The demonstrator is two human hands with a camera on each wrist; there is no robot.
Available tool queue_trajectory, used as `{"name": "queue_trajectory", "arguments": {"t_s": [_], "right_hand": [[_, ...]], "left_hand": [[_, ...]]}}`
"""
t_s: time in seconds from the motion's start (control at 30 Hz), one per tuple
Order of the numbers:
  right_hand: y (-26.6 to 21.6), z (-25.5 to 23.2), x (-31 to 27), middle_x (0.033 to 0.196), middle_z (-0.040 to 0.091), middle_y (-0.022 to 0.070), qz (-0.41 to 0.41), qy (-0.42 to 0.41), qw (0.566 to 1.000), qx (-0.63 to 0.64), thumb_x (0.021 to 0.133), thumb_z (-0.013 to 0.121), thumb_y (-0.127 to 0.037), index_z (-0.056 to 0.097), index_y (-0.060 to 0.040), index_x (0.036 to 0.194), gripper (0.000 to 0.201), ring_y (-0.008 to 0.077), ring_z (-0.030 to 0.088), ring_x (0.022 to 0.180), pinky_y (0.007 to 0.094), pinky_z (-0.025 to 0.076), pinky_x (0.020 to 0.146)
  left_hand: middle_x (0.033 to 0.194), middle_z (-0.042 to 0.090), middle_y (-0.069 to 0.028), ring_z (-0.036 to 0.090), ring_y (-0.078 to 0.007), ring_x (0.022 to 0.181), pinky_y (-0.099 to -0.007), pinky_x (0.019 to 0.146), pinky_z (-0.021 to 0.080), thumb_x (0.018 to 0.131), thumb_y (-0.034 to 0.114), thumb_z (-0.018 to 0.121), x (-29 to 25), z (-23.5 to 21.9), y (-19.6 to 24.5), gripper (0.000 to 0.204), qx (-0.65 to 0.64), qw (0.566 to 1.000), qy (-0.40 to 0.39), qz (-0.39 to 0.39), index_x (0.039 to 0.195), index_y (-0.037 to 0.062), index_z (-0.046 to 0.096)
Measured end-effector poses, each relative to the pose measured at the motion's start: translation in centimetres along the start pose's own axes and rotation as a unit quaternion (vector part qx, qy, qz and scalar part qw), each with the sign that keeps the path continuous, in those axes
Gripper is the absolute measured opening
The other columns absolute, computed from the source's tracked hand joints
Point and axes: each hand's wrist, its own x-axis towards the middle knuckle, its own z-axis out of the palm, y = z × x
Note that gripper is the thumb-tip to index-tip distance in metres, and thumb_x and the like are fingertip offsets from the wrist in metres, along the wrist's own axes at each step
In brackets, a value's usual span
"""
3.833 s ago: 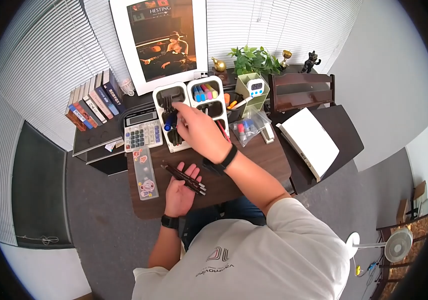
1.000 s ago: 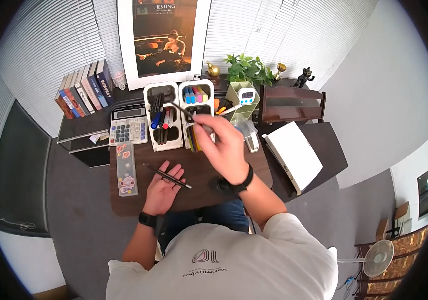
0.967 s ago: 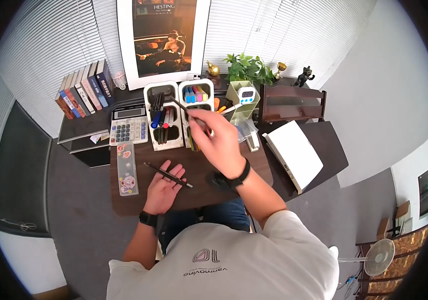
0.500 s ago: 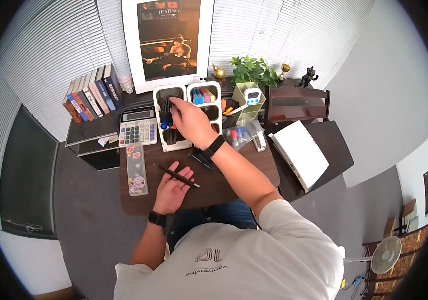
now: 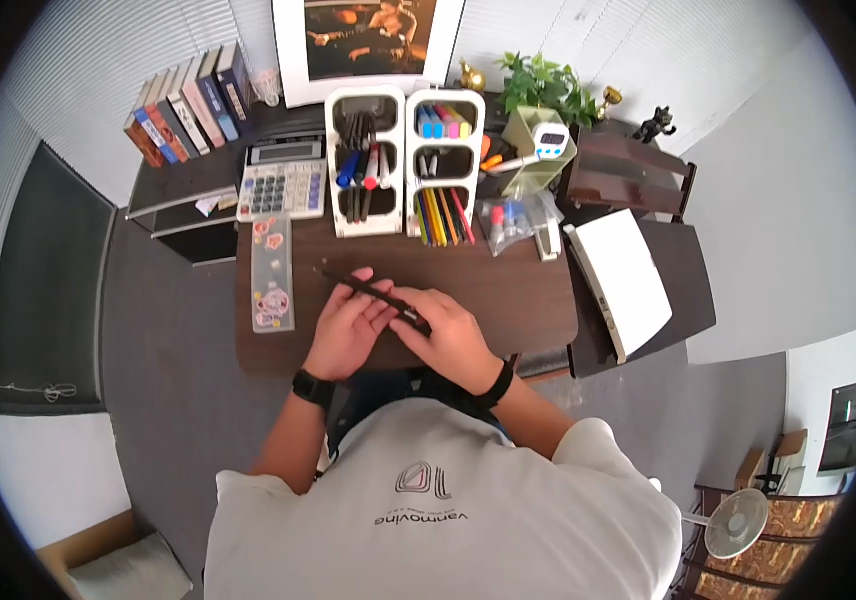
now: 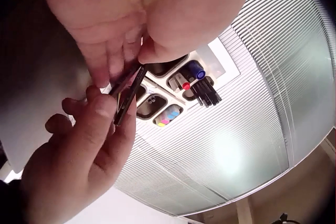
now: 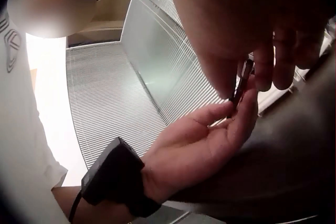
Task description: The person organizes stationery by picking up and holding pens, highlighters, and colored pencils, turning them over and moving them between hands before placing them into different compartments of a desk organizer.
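Note:
Both hands meet over the front of the desk. My left hand [image 5: 340,335] lies palm up, and dark pencils [image 5: 360,285] slant across its fingers. Its thumb presses on them in the left wrist view. From the right, my right hand [image 5: 453,342] pinches the silver-tipped end between thumb and fingers. Two dark shafts [image 6: 131,95] lie side by side there. Beyond the hands stands a white left organizer [image 5: 368,228] with black pens, markers and dark pencils in its compartments. Beside it, the white right organizer [image 5: 413,205] holds highlighters and coloured pencils.
A sticker-covered pencil case [image 5: 272,275] lies at the desk's left, below a calculator [image 5: 283,188]. On the right are a clear bag [image 5: 520,222] of small bottles, a stapler [image 5: 548,238] and a green holder [image 5: 538,150]. A white box [image 5: 623,280] rests on a side surface.
My right hand has come back from the left organizer's rear compartment to the left hand and now grips the pencils' end. The head view has tilted downward.

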Motion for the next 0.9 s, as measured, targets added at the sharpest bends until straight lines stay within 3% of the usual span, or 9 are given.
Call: {"name": "queue_trajectory", "arguments": {"t_s": [0.13, 0.33, 0.43, 0.5, 0.53, 0.63, 0.73, 0.9], "right_hand": [[1.3, 0.7, -0.5, 0.096, 0.072, 0.0132, 0.026, 0.008, 0.999, 0.025, 0.093, 0.073, -0.01, 0.069, -0.0073, 0.123, 0.03, 0.0347, 0.071, 0.089, 0.0436, 0.059, 0.079], [1.2, 0.2, 0.1, 0.1, 0.074, 0.0135, -0.024, 0.045, 0.999, 0.018, 0.094, 0.074, -0.009, 0.073, -0.0066, 0.118, 0.024, 0.0346, 0.072, 0.091, 0.0437, 0.059, 0.079], [-0.1, -1.9, 1.1, 0.1, 0.075, 0.0124, -0.047, 0.064, 0.994, 0.074, 0.092, 0.075, -0.005, 0.075, -0.0055, 0.115, 0.022, 0.0311, 0.071, 0.086, 0.0403, 0.058, 0.076], [-1.8, -4.6, 1.8, 0.097, 0.074, 0.0113, -0.059, 0.052, 0.981, 0.18, 0.089, 0.076, 0.001, 0.076, -0.0025, 0.111, 0.022, 0.0256, 0.07, 0.079, 0.0356, 0.056, 0.071], [-2.4, -5.9, 2.5, 0.097, 0.074, 0.0113, -0.06, 0.062, 0.98, 0.177, 0.089, 0.076, 0.001, 0.076, -0.0025, 0.111, 0.022, 0.0256, 0.07, 0.079, 0.0356, 0.056, 0.071], [-3.0, -8.6, 5.8, 0.088, 0.073, 0.0096, -0.217, 0.205, 0.946, 0.128, 0.086, 0.074, 0.005, 0.075, 0.0008, 0.108, 0.022, 0.0216, 0.067, 0.072, 0.0318, 0.053, 0.068], [-3.4, -8.7, 9.9, 0.094, 0.074, 0.0103, -0.218, 0.221, 0.95, 0.035, 0.088, 0.077, -0.001, 0.073, -0.0029, 0.112, 0.024, 0.0279, 0.069, 0.08, 0.0366, 0.055, 0.073], [-0.6, -4.2, 15.4, 0.101, 0.075, 0.0113, -0.18, 0.202, 0.961, -0.056, 0.095, 0.074, -0.014, 0.074, -0.0074, 0.114, 0.021, 0.0315, 0.071, 0.091, 0.0401, 0.058, 0.079]], "left_hand": [[0.136, 0.066, -0.0153, 0.063, -0.0279, 0.126, -0.0445, 0.109, 0.052, 0.108, 0.005, 0.05, 0.0, 0.7, 0.1, 0.037, -0.001, 1.0, -0.01, 0.004, 0.144, 0.0109, 0.054], [0.134, 0.066, -0.0146, 0.064, -0.0274, 0.125, -0.0469, 0.109, 0.051, 0.109, 0.007, 0.048, 0.0, 0.0, -0.1, 0.031, -0.001, 0.999, -0.034, 0.027, 0.139, 0.0118, 0.054], [0.127, 0.068, -0.0119, 0.065, -0.0255, 0.119, -0.0456, 0.106, 0.053, 0.109, 0.009, 0.05, 0.2, 0.6, 0.3, 0.024, -0.002, 0.999, -0.025, 0.025, 0.132, 0.0127, 0.057], [0.118, 0.069, -0.0083, 0.066, -0.0224, 0.111, -0.0421, 0.1, 0.054, 0.109, 0.012, 0.053, 0.1, 1.0, 0.3, 0.017, 0.004, 1.0, 0.0, 0.029, 0.124, 0.0141, 0.059], [0.118, 0.069, -0.0083, 0.066, -0.0224, 0.111, -0.0421, 0.1, 0.054, 0.109, 0.012, 0.053, 0.2, 1.0, 0.3, 0.017, 0.01, 1.0, -0.007, 0.025, 0.124, 0.0141, 0.059], [0.109, 0.066, -0.0034, 0.064, -0.0176, 0.103, -0.0352, 0.09, 0.052, 0.109, 0.016, 0.056, 0.1, 1.2, 0.5, 0.01, 0.023, 1.0, 0.006, 0.017, 0.118, 0.0172, 0.059], [0.105, 0.065, -0.0015, 0.063, -0.0163, 0.101, -0.0342, 0.089, 0.051, 0.109, 0.018, 0.057, 0.2, 0.9, 0.5, 0.007, 0.03, 0.999, 0.006, 0.013, 0.116, 0.0179, 0.059], [0.101, 0.063, -0.0006, 0.062, -0.0159, 0.097, -0.0356, 0.088, 0.053, 0.109, 0.022, 0.058, -0.2, 1.2, 0.4, 0.008, 0.037, 0.999, 0.012, 0.032, 0.115, 0.0167, 0.059]]}}
